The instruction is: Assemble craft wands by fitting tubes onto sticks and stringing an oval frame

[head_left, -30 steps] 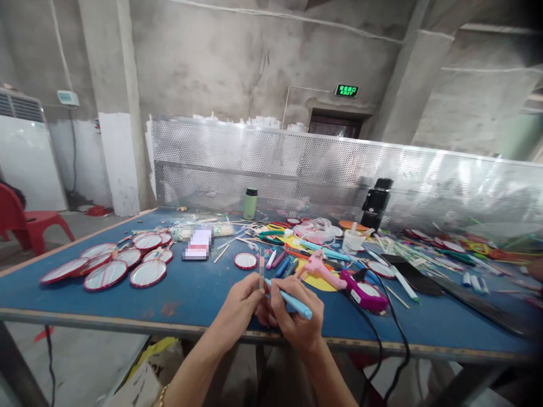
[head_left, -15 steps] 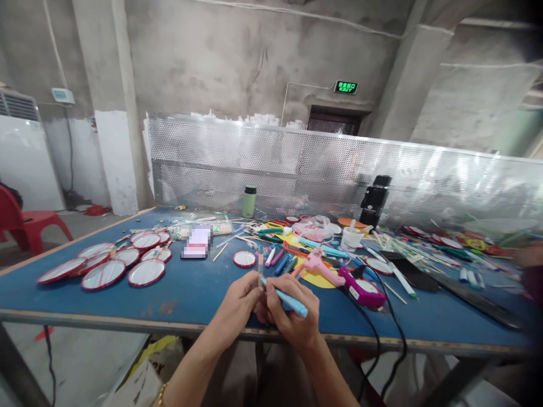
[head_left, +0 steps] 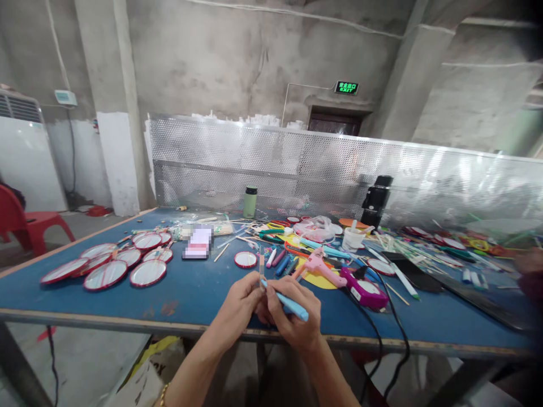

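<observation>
My left hand pinches a thin flat stick that stands upright between its fingers, over the table's front edge. A light blue pen is held in my right hand, its tip touching or very near the stick. Both hands are close together. Just beyond them lies a small round disc with a red rim. To the right of it are several markers and a pink glue gun.
Several red-rimmed discs overlap on the blue table at left. A phone, green bottle, white cup and purple device with black cables stand or lie farther off. Part of another person shows at far right.
The view has shifted very slightly, so the table's things appear a little to the right. Both hands keep nearly the same pose and hold the same things.
</observation>
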Action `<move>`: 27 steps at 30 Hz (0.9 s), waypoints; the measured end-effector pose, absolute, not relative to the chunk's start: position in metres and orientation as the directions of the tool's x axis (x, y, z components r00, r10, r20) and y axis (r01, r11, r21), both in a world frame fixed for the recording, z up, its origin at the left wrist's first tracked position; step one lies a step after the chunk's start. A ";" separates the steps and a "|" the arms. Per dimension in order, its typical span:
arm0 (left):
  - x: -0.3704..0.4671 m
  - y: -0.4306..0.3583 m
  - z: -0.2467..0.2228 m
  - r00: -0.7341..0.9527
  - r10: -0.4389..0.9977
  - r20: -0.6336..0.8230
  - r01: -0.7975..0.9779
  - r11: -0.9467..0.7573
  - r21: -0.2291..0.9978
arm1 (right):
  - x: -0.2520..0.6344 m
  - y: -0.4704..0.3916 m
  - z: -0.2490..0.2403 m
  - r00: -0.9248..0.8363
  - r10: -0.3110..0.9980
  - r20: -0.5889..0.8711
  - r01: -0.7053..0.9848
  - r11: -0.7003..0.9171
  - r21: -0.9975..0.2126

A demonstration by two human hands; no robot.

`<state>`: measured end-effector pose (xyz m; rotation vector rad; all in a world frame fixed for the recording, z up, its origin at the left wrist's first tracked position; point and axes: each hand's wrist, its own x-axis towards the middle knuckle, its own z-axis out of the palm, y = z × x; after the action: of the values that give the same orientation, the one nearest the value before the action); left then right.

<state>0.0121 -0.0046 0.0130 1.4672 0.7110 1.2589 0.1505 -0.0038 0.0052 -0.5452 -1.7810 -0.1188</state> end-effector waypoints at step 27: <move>0.012 -0.005 0.014 0.271 0.905 0.327 -0.205 -0.277 0.939 | 0.150 -0.002 0.005 -0.173 0.307 0.936 0.451 0.869 -0.202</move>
<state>0.0120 -0.0049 0.0136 1.4342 0.6982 1.2639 0.1499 -0.0022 0.0046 -0.5770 -1.7747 -0.1410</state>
